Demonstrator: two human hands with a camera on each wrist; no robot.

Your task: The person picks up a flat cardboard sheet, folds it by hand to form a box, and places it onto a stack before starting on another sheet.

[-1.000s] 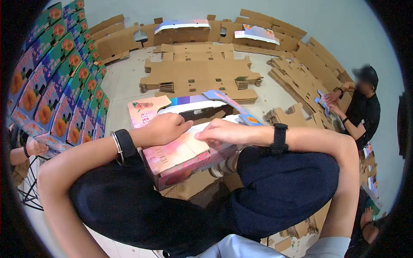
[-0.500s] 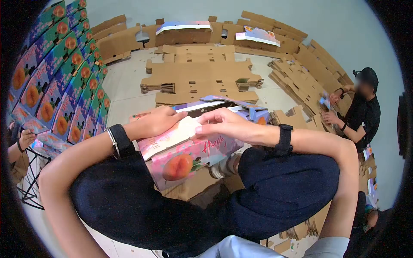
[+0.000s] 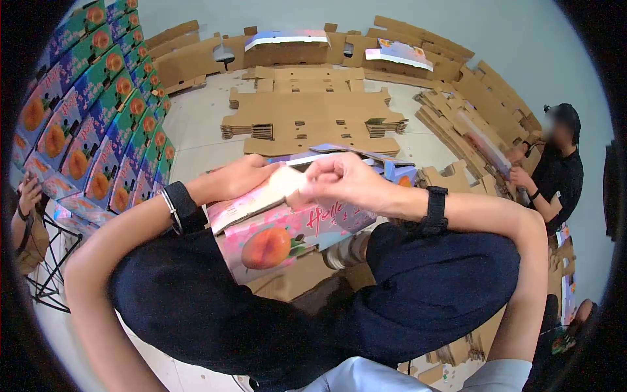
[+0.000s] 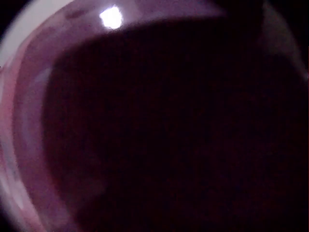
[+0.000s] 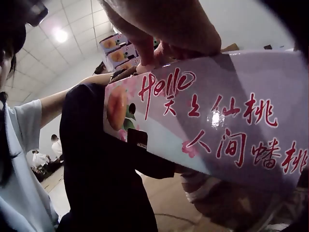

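Note:
A peach-printed carton is tilted over the lap, its printed side wall filling much of the right wrist view. My left hand lies over the pale top panel, fingers extended and pressing on it. With curled fingers and thumb, my right hand pinches the inner end of that panel, beside the upper wall edge; in the right wrist view the same hand is at the carton's top edge. The left wrist view is mostly dark, with a purple surface along its left side.
Stacked printed cartons rise at the left. Flat brown cardboard lies ahead, with more piled at the right. A person in black handles a panel at the right; another person's hand shows at the left edge.
The carton's printed side has turned up into view. My right hand has risen slightly, its fingers more curled; my left hand has shifted a little up along the panel.

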